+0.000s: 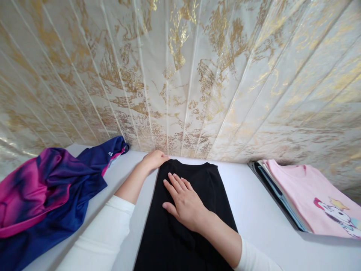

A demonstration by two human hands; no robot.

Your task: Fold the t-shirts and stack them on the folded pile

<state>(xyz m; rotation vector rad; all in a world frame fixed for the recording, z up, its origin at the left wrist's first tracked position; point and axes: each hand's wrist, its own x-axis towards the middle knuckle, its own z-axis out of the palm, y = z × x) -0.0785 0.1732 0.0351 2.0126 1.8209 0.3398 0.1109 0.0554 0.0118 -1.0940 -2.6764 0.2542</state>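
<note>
A black shirt [203,184], folded into a long narrow shape, lies flat in front of me with its neckline toward the wall. My left hand [154,160] is at its far left corner, fingers drawn together on the fabric edge; the fingertips are partly hidden. Flat on the upper middle of the shirt rests my right hand [184,203], its fingers stretched out and thumb apart. Small wrinkles show in the cloth below the right palm. The near end of the shirt runs out of view at the bottom.
At the left a crumpled navy and pink garment [87,188] lies on the white table [254,210]. On the right is a stack of folded clothes, topped by a pink shirt [299,184] with a cartoon print. A wall with gold-patterned covering [180,94] rises behind the table.
</note>
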